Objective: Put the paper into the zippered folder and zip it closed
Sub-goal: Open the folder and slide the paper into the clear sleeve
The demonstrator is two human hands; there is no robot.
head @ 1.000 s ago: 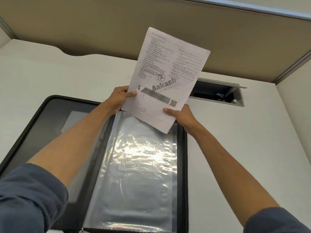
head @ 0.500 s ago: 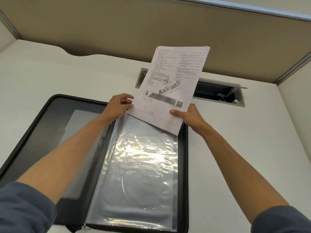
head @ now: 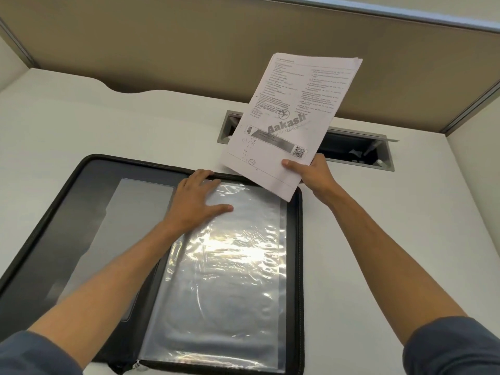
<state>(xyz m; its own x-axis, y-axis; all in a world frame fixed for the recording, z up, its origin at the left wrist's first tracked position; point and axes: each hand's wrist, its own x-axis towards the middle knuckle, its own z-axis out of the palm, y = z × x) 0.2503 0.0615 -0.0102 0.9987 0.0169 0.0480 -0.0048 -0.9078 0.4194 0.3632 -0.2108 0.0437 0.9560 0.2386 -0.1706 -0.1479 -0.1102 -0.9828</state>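
A black zippered folder (head: 67, 207) lies open flat on the white desk, with clear plastic sleeves (head: 230, 266) on its right half. My right hand (head: 311, 174) holds a printed paper (head: 292, 117) by its lower right corner, tilted up above the folder's far right corner. My left hand (head: 194, 201) lies flat, fingers spread, on the top of the plastic sleeves near the spine and holds nothing. The zipper pull (head: 136, 365) shows at the folder's near edge.
A recessed grey cable tray (head: 357, 150) with its lid open sits in the desk behind the paper. A beige partition wall (head: 189, 44) runs along the back, and a side panel (head: 476, 185) closes the right.
My left hand let go of the paper and came down onto the plastic sleeves. My right hand carried the paper to the right and now holds it alone.
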